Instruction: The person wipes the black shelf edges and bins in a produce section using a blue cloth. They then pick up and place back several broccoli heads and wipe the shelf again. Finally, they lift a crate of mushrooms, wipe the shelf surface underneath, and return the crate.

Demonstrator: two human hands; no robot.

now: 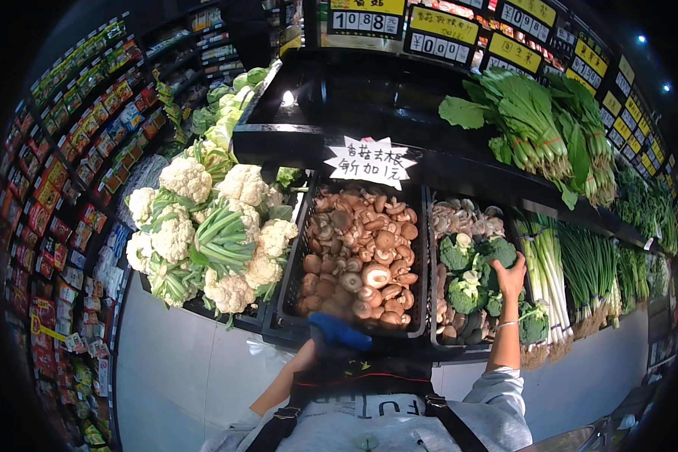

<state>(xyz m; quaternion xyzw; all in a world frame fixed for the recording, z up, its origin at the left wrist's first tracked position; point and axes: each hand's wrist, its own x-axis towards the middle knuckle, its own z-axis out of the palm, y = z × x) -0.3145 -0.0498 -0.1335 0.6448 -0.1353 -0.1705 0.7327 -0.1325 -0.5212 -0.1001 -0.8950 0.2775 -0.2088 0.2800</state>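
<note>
My right hand [509, 278] grips a broccoli head [497, 250] at the right side of a black crate, thumb on its left and fingers on its right. Several other broccoli heads [465, 294] lie around it, on top of mushrooms [466, 217] in that crate. My left forearm [288, 376] reaches in from below. The left hand is mostly hidden behind a blurred blue item [339, 333] and my dark apron [361, 376], so its grip cannot be made out. Beyond the blue item, a crate of shiitake mushrooms [367, 254] sits in the middle.
Cauliflowers [183, 234] are piled at the left. Leeks [545, 271] and thin green stalks [590, 271] stand right of the broccoli. A black shelf [367, 107] overhangs the crates, with leafy greens [534, 124] on it and a star-shaped sign [370, 161] at its edge. Packaged goods [85, 135] line the far left.
</note>
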